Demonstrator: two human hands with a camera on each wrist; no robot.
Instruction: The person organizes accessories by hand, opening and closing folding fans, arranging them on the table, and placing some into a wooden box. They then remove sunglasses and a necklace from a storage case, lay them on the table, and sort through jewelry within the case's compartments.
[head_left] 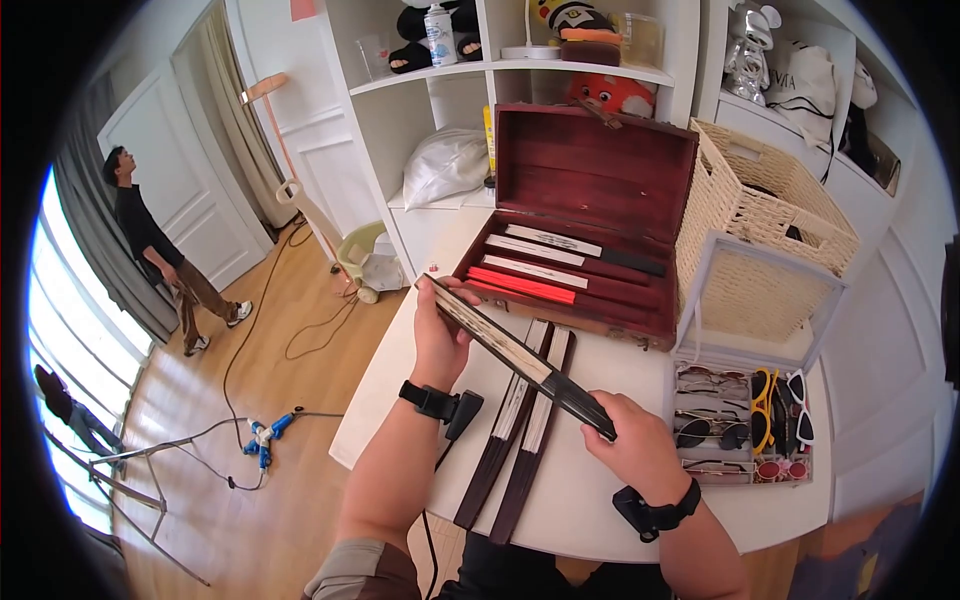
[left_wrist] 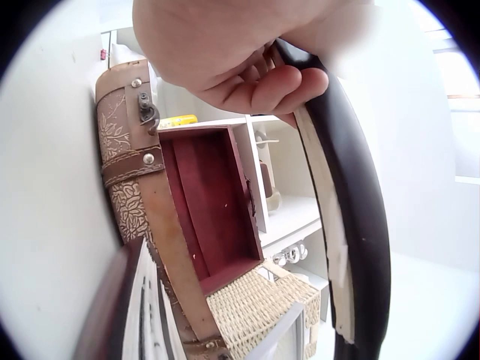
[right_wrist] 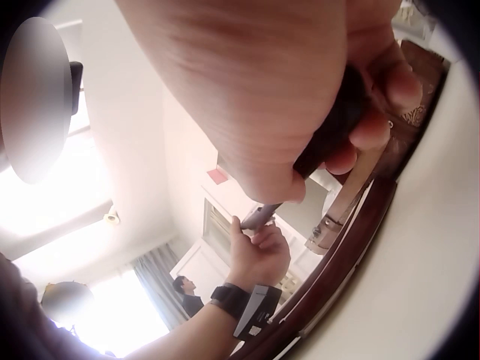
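A closed folding fan with dark outer ribs [head_left: 500, 345] slants across the head view, raised above the white table. My left hand [head_left: 440, 335] pinches its upper end, and my right hand [head_left: 640, 450] grips its dark lower end. In the left wrist view the left hand's curled fingers [left_wrist: 277, 90] hold the fan [left_wrist: 352, 202]. The right hand [right_wrist: 262, 90] wraps round the dark end in the right wrist view. Beneath lie two more closed fans [head_left: 490, 470] [head_left: 522, 470], side by side. Behind them an open dark red box [head_left: 600, 170] holds several fans, one with red ribs [head_left: 520, 287].
A tray of sunglasses [head_left: 742, 420] with its lid raised stands at the right of the table [head_left: 390, 420], before a woven basket [head_left: 770, 200]. White shelves [head_left: 420, 85] rise behind. A person [head_left: 145, 235] stands at the far left, near cables [head_left: 262, 440] on the floor.
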